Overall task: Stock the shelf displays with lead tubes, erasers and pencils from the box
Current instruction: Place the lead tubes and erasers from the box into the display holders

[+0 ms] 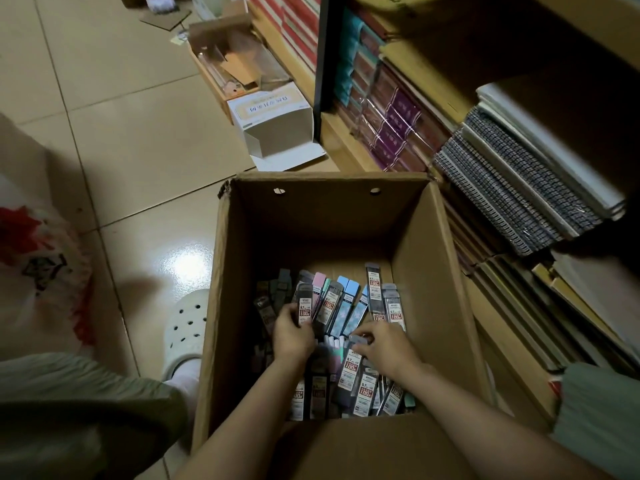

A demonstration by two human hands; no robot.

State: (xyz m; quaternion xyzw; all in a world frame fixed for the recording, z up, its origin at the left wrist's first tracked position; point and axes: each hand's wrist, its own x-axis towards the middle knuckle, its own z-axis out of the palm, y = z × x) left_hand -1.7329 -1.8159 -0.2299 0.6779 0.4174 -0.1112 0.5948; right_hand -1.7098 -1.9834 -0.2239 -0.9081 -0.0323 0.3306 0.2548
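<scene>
A deep brown cardboard box [332, 220] stands open on the floor in front of me. Its bottom is covered with several dark lead tube packs [375, 299] and pastel pink and blue packs [346, 289]. Both my hands are down inside it. My left hand [292, 336] grips an upright bunch of lead tube packs [305, 304] at their lower ends. My right hand [384, 344] has its fingers curled round the grey top of another lead tube pack [349, 368] lying in the pile.
Shelves [398, 57] on the right hold stacked notebooks [519, 174] and purple packets [391, 129]. A white open carton [277, 129] and a brown carton [221, 46] sit on the tiled floor beyond the box. A white and red bag [38, 258] lies at left. My foot in a white clog [185, 327] is beside the box.
</scene>
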